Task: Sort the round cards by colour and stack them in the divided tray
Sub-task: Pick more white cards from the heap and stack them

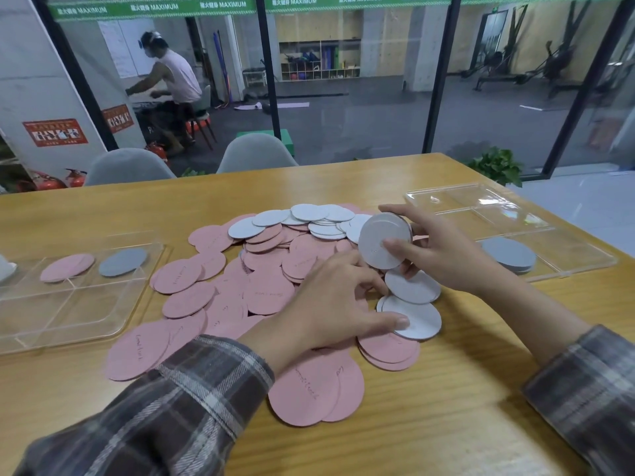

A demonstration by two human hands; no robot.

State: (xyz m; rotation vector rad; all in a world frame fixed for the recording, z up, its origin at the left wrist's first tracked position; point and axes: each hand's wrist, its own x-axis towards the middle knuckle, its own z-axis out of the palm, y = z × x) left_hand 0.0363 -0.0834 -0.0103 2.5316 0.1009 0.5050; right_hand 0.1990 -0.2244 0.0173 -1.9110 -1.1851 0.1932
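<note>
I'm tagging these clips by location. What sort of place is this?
Probably a seating area inside a gym: beyond the wooden table and glass wall are exercise machines, cubby shelves of gear and a green MAXIMUM banner.

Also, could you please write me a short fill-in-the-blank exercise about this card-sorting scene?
1. The ___ hand holds a stack of whitish round cards above the pile.
2. The clear divided plastic tray on the left holds pink round cards and a ___ card.
3. The right clear tray has cards in only ___ compartment.
Missing words: right; grey; one.
</note>
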